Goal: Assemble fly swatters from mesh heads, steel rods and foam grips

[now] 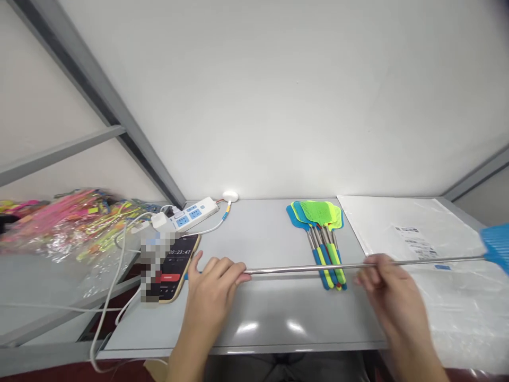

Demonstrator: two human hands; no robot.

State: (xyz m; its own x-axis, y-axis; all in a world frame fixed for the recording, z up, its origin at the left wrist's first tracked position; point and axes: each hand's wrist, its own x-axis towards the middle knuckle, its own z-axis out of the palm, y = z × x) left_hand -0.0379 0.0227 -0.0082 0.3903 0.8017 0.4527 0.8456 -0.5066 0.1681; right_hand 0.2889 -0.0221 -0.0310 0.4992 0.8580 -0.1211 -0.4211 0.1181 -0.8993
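A blue fly swatter (pixel 498 245) with a long, drawn-out metal rod spans the view from left to right above the table. My left hand (pixel 217 284) is closed around its handle end, and a bit of blue handle shows behind the fingers. My right hand (pixel 387 281) pinches the rod toward the right, short of the blue mesh head, which the frame edge cuts off. Behind the rod lies a pile of fly swatters (pixel 320 215) in blue, green and yellow, their handles pointing toward me.
On the left are a phone (pixel 186 254) showing a timer, a white power strip (pixel 196 213) and white cables. Beyond them lie plastic bags (pixel 79 223) of colourful items. A white plastic package (pixel 382 220) lies on the right of the grey table (pixel 254 313).
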